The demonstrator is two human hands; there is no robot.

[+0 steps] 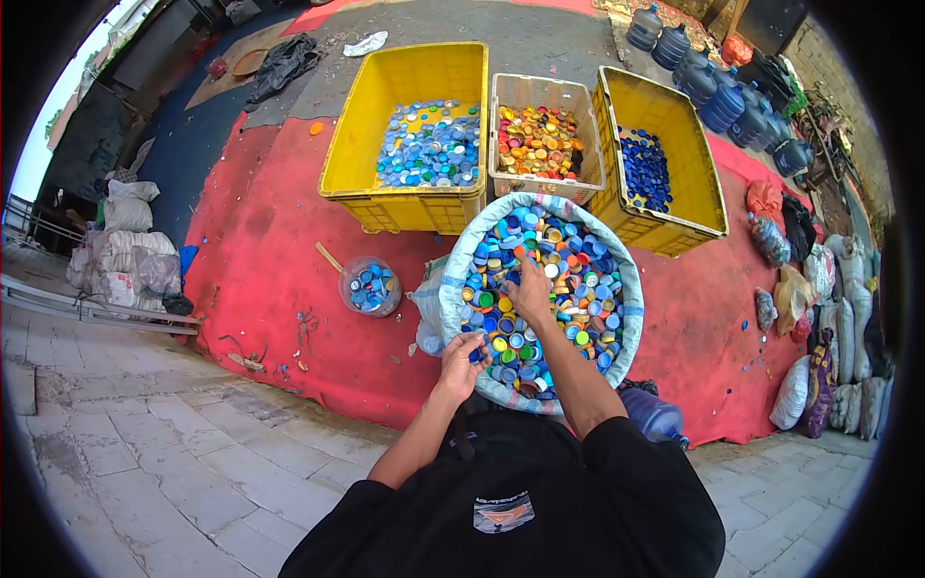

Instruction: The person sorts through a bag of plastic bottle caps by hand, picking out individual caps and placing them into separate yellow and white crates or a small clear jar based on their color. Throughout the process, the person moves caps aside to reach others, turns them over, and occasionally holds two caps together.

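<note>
Multicoloured round plastic caps (602, 292) fill a pale-blue woven sack (631, 318). Right hand (531, 292) amid them, fingers bent at an orange plastic cap (520, 251); grip unclear. Left hand (462, 364) by near-left rim, fingertips close together; cannot tell if pinching.

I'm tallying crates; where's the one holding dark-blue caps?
In the head view, that yellow crate is rightmost of three, beside the beige crate and beyond the sack.

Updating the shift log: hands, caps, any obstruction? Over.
Right hand over mixed caps, at an orange cap. Left hand by left sack rim, grip unclear. Nothing visibly blocking.
</note>
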